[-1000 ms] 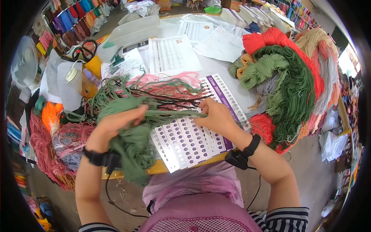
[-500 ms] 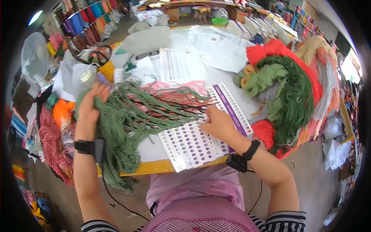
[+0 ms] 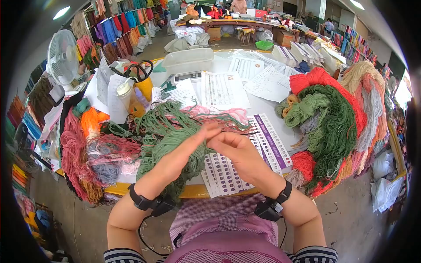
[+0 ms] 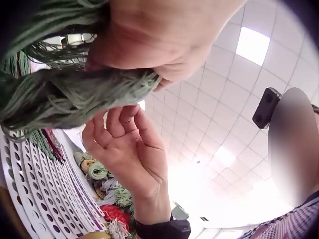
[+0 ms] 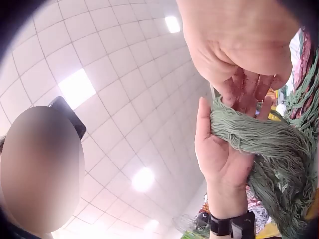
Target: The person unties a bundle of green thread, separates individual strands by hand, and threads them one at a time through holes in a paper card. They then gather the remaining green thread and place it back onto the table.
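A thick hank of green yarn point(image 3: 188, 144) is in my left hand point(image 3: 177, 160), close beside the right hand above the table. From the right wrist view, the yarn point(image 5: 259, 133) lies across the left palm point(image 5: 227, 164), between thumb and fingers. My right hand point(image 3: 241, 153) has curled fingers at the end of the hank and pinches a thin green strand point(image 5: 214, 94). In the left wrist view its fingertips point(image 4: 130, 110) meet the yarn's underside. Below the hands lie white cards point(image 3: 223, 177) with rows of round holes, overlapped by dark and pink threads point(image 3: 237, 125).
Red, green and grey yarn hanks point(image 3: 324, 111) pile up at the right. More pink and orange yarn point(image 3: 76, 144) hangs over the left edge. Printed sheets point(image 3: 223, 90), a clear plastic tray point(image 3: 188, 61), a yellow cup point(image 3: 144, 87) with scissors and a bottle point(image 3: 125, 94) stand farther back.
My left hand swung out to the left, spreading the green yarn, then came back beside the right hand. The right hand stays near the cards. The head view has tilted up.
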`<action>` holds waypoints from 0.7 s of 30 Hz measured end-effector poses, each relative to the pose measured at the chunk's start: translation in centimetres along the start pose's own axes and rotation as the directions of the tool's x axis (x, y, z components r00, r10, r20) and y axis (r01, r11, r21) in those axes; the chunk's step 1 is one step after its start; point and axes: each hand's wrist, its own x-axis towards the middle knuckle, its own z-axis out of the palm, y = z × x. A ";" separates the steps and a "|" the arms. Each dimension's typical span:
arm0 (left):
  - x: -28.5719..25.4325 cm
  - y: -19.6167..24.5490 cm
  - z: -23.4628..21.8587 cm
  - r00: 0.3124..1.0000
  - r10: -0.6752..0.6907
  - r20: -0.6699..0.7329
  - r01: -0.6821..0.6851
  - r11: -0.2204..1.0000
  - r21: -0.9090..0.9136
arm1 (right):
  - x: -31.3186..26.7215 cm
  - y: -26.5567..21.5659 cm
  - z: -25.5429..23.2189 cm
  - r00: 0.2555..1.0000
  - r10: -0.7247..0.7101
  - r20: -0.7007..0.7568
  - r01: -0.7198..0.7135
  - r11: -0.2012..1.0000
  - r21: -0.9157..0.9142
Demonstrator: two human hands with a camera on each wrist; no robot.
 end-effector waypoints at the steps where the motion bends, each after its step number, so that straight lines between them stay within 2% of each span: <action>1: -0.2 -0.2 -0.2 0.999 0.023 0.045 -0.029 0.989 0.148 | -0.1 0.4 -0.1 0.998 -0.060 -0.031 0.062 0.996 0.069; 2: -0.5 0.1 -0.6 0.999 0.002 0.049 -0.008 0.993 0.116 | -0.2 0.4 -0.3 0.998 -0.062 -0.027 0.064 0.996 0.070; 3: -0.5 0.5 -0.4 0.999 0.001 0.047 -0.007 0.993 0.119 | -0.5 0.3 -0.7 1.000 -0.006 -0.016 0.009 0.989 0.151; 4: -0.3 1.0 0.0 0.997 -0.075 -0.004 0.074 0.995 -0.070 | -0.7 0.3 -0.8 0.999 0.049 -0.002 -0.047 0.972 0.231; 5: -0.1 1.3 0.4 0.987 -0.159 -0.039 0.144 0.955 -0.258 | -0.7 0.3 -0.3 0.999 0.048 -0.003 -0.046 0.971 0.233; 6: 0.0 1.0 0.7 0.986 -0.161 -0.034 0.147 0.956 -0.255 | -0.7 0.0 0.5 0.999 0.024 -0.046 -0.014 0.982 0.188; 7: 0.1 0.5 1.1 0.992 -0.111 -0.054 0.104 0.987 -0.120 | -0.8 -0.1 0.9 0.996 -0.002 -0.090 0.015 0.990 0.141; 8: 0.1 0.1 1.2 0.996 -0.056 -0.068 0.057 0.998 0.018 | -0.9 0.2 0.7 0.996 -0.003 -0.094 0.017 0.990 0.143; 9: 0.0 -0.4 1.2 0.996 -0.057 -0.066 0.058 0.998 0.019 | -0.8 0.7 0.4 0.998 -0.006 -0.069 0.014 0.993 0.115; 11: -0.3 -1.2 0.9 0.999 0.025 -0.044 -0.016 0.981 0.193 | -0.7 1.4 0.1 0.999 -0.008 -0.038 0.011 0.996 0.089; 12: -0.4 -0.9 0.6 0.999 0.025 -0.048 -0.016 0.981 0.195 | -0.7 1.7 0.0 0.999 -0.018 -0.028 0.023 0.984 0.179; 13: -0.5 -0.4 0.3 0.993 -0.069 -0.091 0.068 0.998 -0.016 | -0.7 1.8 -0.1 0.999 -0.029 -0.019 0.033 0.963 0.268; 14: -0.6 -0.1 0.0 0.979 -0.170 -0.112 0.141 0.963 -0.229 | -0.9 1.7 -0.1 0.999 -0.028 -0.016 0.031 0.962 0.270; 15: -0.6 0.1 -0.3 0.979 -0.172 -0.113 0.143 0.963 -0.229 | -1.2 1.4 -0.1 0.999 -0.039 -0.019 0.043 0.969 0.243; 17: -0.5 0.5 -0.6 0.956 -0.284 -0.076 0.256 0.931 -0.260 | -1.5 0.9 0.0 0.998 -0.051 -0.024 0.055 0.975 0.216; 18: -0.6 0.5 -0.4 0.956 -0.284 -0.076 0.256 0.931 -0.260 | -1.5 0.8 0.1 0.997 -0.070 -0.035 0.075 0.980 0.183; 20: -0.9 0.6 0.3 0.986 -0.133 -0.100 0.134 0.991 -0.004 | -1.6 0.9 0.1 0.995 -0.086 -0.046 0.092 0.984 0.150; 21: -0.9 0.5 0.3 0.986 -0.134 -0.101 0.134 0.991 -0.005 | -1.6 1.1 -0.1 0.995 -0.085 -0.057 0.093 0.985 0.145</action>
